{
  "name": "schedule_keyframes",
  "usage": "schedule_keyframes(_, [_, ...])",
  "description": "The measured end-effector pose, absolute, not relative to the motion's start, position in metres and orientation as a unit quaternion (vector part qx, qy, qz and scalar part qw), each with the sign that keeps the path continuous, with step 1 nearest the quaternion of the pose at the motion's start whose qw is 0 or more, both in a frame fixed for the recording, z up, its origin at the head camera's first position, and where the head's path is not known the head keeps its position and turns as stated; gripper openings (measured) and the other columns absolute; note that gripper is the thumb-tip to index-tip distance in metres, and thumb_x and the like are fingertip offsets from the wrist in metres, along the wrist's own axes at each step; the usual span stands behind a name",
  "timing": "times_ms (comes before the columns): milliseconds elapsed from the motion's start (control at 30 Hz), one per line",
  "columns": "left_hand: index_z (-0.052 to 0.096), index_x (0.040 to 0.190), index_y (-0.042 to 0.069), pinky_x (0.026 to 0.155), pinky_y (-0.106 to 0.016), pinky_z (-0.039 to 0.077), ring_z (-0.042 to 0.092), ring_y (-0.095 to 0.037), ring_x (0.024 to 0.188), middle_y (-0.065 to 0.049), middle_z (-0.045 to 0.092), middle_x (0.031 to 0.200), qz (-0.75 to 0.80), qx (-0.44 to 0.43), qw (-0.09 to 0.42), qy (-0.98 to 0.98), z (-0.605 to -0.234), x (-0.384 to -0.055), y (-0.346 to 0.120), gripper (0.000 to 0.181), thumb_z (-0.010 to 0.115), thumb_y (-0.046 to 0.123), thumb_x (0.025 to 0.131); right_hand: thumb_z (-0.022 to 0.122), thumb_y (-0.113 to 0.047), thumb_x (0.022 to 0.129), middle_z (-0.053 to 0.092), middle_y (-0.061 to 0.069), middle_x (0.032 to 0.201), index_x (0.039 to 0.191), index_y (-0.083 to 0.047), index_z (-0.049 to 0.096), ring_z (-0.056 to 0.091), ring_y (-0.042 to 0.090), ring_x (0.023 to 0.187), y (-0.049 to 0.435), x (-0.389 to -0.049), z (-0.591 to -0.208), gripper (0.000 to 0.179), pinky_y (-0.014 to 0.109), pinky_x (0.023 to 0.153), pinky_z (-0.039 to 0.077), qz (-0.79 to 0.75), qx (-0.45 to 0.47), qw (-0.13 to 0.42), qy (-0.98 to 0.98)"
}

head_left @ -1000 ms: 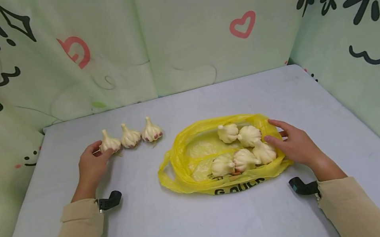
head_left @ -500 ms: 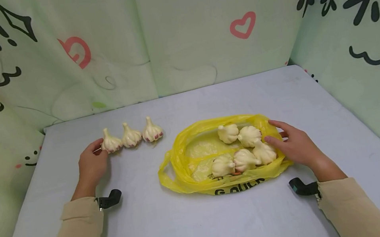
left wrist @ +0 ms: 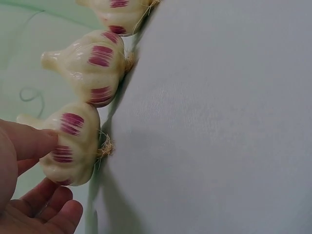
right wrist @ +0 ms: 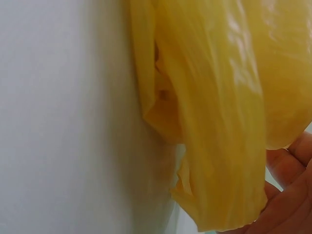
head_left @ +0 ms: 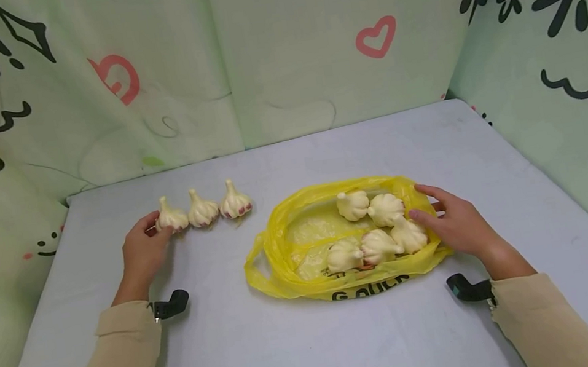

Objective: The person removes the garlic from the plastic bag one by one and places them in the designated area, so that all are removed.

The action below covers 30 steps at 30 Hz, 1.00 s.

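In the head view, three garlic bulbs stand in a row at the back left. My left hand (head_left: 145, 248) pinches the leftmost garlic bulb (head_left: 172, 217), thumb in front and fingers round its far side. In the left wrist view this garlic bulb (left wrist: 70, 146) shows purple streaks and a root tuft, close against the middle garlic bulb (left wrist: 92, 68). The third garlic bulb (head_left: 234, 201) ends the row. My right hand (head_left: 457, 221) holds the right side of an open yellow plastic bag (head_left: 278, 235). Several bulbs, including one garlic bulb (head_left: 353, 205), lie inside it. Some right fingers are hidden behind the plastic.
A white cloth covers the table (head_left: 316, 354). Printed curtains (head_left: 305, 101) rise along its back and sides. A bag handle loop (head_left: 259, 265) sticks out toward the left. Black wrist cameras, such as the left wrist camera (head_left: 172, 305), jut inward from both sleeves.
The leftmost bulb has shifted slightly right, nearer the middle one. My left thumb drew back from its front, then came onto it again. The right hand and bag stay still.
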<state>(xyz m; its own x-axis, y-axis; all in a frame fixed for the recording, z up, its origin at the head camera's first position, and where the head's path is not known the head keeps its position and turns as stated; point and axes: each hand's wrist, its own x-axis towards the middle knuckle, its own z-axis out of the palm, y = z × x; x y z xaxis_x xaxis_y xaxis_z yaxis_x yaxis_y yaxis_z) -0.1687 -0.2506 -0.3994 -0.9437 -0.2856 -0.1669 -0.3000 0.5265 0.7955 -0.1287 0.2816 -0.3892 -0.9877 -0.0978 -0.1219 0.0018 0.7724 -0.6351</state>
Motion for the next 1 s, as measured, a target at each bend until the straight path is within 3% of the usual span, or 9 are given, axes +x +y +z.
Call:
schedule_keyframes(567, [0.035,0.155,0.003,0.107,-0.048,0.039,0.04,-0.036,0.138,-0.023,0.04,0.152,0.459,-0.184,0.006,0.869,-0.397,-0.169,-0.251,0.062,0.057,0.02,0.099,0.055,-0.048,0.101,0.038,0.033,0.149,0.156,-0.003,0.03,0.047,0.049,0.123,0.281,-0.128,-0.387,0.076,0.063,0.094,0.045,-0.339,-0.025,0.077,0.937])
schedule_keyframes(1000, [0.032,0.157,0.009,0.109,-0.044,0.039,0.037,-0.03,0.141,-0.012,0.034,0.158,0.495,-0.164,-0.041,0.853,-0.373,-0.159,-0.238,0.068,0.061,0.03,0.099,0.055,-0.048,0.101,0.038,0.033,0.148,0.156,-0.002,0.029,0.048,0.049,0.122,0.28,-0.128,-0.387,0.076,0.062,0.093,0.046,-0.339,-0.026,0.072,0.938])
